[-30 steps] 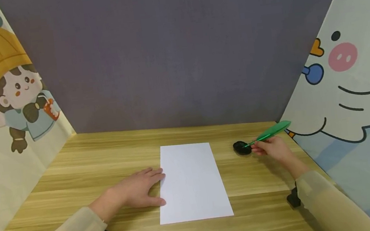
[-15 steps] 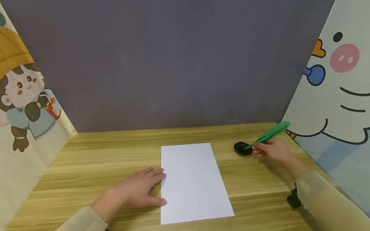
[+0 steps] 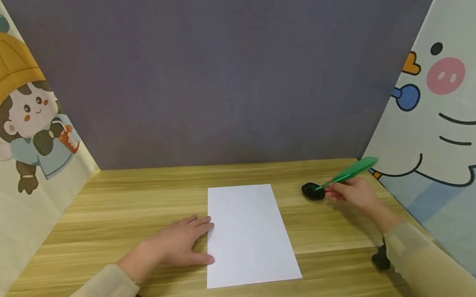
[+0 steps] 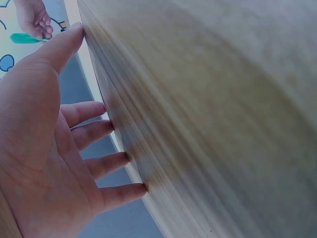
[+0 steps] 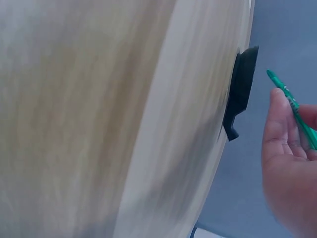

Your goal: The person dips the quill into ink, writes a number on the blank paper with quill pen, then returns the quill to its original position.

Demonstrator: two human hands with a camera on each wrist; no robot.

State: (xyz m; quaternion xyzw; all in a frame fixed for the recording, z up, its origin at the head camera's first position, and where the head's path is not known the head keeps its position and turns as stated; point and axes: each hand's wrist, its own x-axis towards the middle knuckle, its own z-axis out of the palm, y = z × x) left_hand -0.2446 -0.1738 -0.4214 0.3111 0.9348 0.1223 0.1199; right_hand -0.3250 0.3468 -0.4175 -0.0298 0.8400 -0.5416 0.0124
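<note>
Grey panel [image 3: 228,70] at the back, cartoon-printed side panels [image 3: 456,107], glossy-looking wood-grain counter [image 3: 137,195] below. Little delta over the last second: head view drifts slightly, and the far end of the green feather pen [image 3: 354,169] swings a touch rightward versus the half-second-old frame. Its tip stays over the black base [image 3: 312,192], and in the right wrist view we see a gap between the two. We read that as a small adjustment, nothing more; pen is well apart from the paper [image 3: 249,236], which shows no marks and lies mid-counter, flat. Our right hand [image 3: 352,194] pinches the pen low on its shaft; our left hand [image 3: 176,245] is spread, touching the sheet's left edge, unmoved. Materials: paper smooth, matte, crisp-edged rectangle; pen shaft slim and shiny, vane a tapering leaf shape; base dark, rounded from above, flared in profile. We can't tell whether it's hollow.
</note>
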